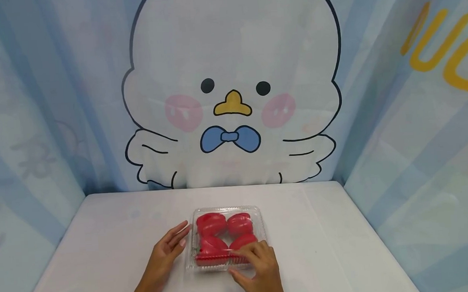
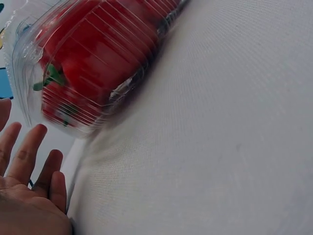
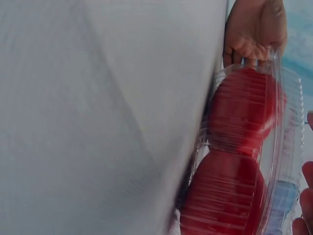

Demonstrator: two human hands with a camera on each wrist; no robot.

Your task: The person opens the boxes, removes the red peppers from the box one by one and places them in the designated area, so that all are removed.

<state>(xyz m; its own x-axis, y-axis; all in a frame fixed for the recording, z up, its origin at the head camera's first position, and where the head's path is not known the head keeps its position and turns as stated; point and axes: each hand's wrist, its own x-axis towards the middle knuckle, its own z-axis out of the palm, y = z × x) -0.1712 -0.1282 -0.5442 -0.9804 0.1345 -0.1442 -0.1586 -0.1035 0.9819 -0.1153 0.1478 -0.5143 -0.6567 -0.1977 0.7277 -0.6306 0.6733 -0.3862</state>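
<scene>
A clear plastic clamshell box (image 1: pixel 259 222) lies flat on the white table, holding several shiny red bell peppers (image 1: pixel 211 224). In the left wrist view a green stem (image 2: pixel 56 74) shows through its ribbed wall. My left hand (image 1: pixel 163 257) is beside the box's left side, fingers extended, holding nothing; that same hand (image 2: pixel 32 191) appears a little apart from the box in the left wrist view. At the front right corner is my right hand (image 1: pixel 261 267), fingers over the lid's front edge and thumb lower, apart from them. Contact at the fingertips is partly hidden.
White cloth covers the table (image 1: pixel 324 243). A pale blue curtain (image 1: pixel 73 84) encloses it at the back and sides, with a large cartoon bird (image 1: pixel 232 52) printed behind the box and yellow lettering (image 1: pixel 426 63) on the right.
</scene>
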